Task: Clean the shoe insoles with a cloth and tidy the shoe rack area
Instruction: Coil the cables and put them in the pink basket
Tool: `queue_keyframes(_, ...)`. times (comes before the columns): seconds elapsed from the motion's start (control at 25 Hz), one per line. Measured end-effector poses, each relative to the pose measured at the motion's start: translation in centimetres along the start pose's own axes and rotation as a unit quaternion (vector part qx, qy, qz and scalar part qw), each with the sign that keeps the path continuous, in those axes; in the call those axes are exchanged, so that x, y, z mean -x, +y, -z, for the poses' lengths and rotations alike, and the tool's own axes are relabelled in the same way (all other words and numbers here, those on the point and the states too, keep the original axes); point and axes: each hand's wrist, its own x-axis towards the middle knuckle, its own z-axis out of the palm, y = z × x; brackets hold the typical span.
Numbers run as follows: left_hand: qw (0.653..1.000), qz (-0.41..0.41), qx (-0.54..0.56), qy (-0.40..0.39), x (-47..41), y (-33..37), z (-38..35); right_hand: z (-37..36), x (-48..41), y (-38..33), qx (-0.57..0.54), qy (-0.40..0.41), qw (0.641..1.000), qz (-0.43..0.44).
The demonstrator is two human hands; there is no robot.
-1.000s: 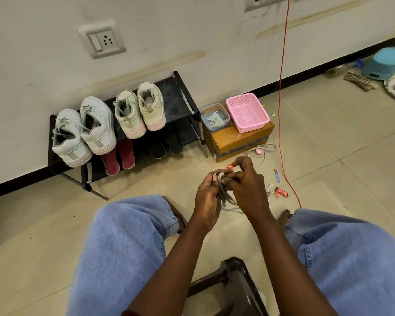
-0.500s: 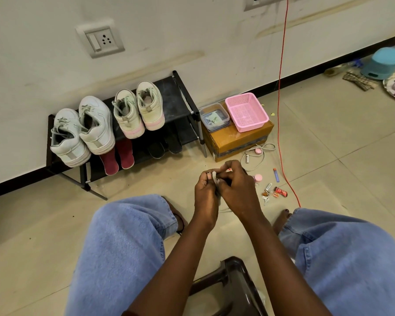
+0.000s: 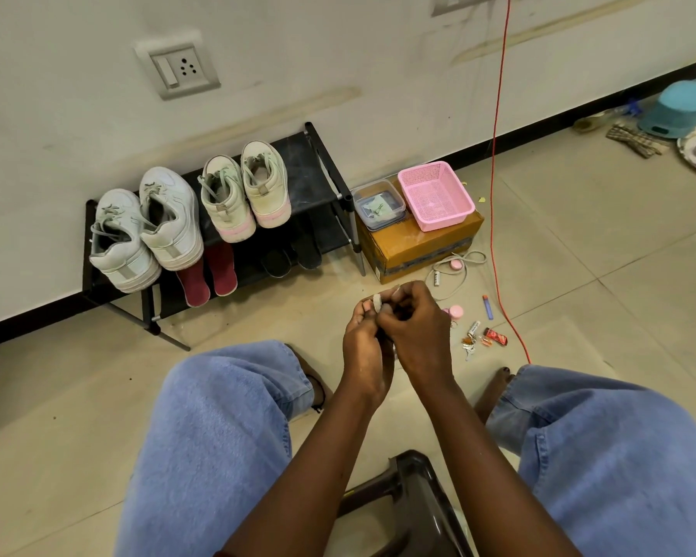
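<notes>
Left hand (image 3: 364, 347) and right hand (image 3: 416, 327) meet above the floor between the knees. The fingers of both are curled and pinch a small pale bundle (image 3: 378, 303) at the fingertips; what it is cannot be told.

Shoe rack (image 3: 318, 170): one unit with two shelves, standing against the wall ahead and to the left.
- Top shelf: four pale sneakers (image 3: 169, 219), heels overhanging the front edge. The right end of the shelf is bare.
- Lower shelf: two maroon insoles (image 3: 207, 277) jutting past the front edge, with two dark soles (image 3: 294, 255) beside them.

One cardboard box (image 3: 414, 247) sits just beside the rack's right end. It carries one pink basket (image 3: 434, 195) and one clear container (image 3: 378, 205), side by side.

One red wire (image 3: 495, 195) hangs down the wall and crosses the tiles right of the box. Small litter (image 3: 483, 335) lies between the right hand and that wire. One grey cord (image 3: 465, 271) lies in front of the box.

Open tile lies between the left knee and the rack, and broadly right of the wire. One dark stool (image 3: 418, 496) shows between the legs.
</notes>
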Motion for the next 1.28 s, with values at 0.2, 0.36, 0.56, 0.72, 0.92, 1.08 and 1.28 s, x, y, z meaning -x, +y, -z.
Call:
queue_keyframes(0.2,0.993,-0.007,0.1,-0.064,0.7,-0.1,-0.4,0.2,-0.4,-0.1,-0.003,0.006,1.0,-0.012)
queue_keyframes(0.36,0.992,-0.026,0.09,-0.089,0.9,-0.5,-0.3,0.2,-0.6,0.3,-0.048,0.011,0.999,-0.013)
queue_keyframes(0.56,0.997,-0.018,0.072,-0.014,0.2,0.4,-0.9,-1.0,-0.3,0.5,-0.134,-0.003,0.99,-0.042)
queue_keyframes(0.72,0.993,-0.004,0.119,0.003,-0.8,1.6,-0.3,-1.2,0.3,0.8,-0.137,-0.112,0.983,-0.052)
queue_keyframes(0.92,0.991,-0.033,0.126,0.033,-2.5,2.6,1.8,-0.4,-0.1,1.7,0.026,-0.199,0.98,-0.011)
queue_keyframes(1.08,0.995,-0.033,0.069,0.06,-2.9,2.8,2.4,1.1,-0.7,1.7,0.031,-0.291,0.956,-0.023)
queue_keyframes(1.28,0.994,-0.028,0.009,0.101,-3.6,3.8,3.6,4.0,-1.0,2.4,-0.073,-0.47,0.868,-0.14)
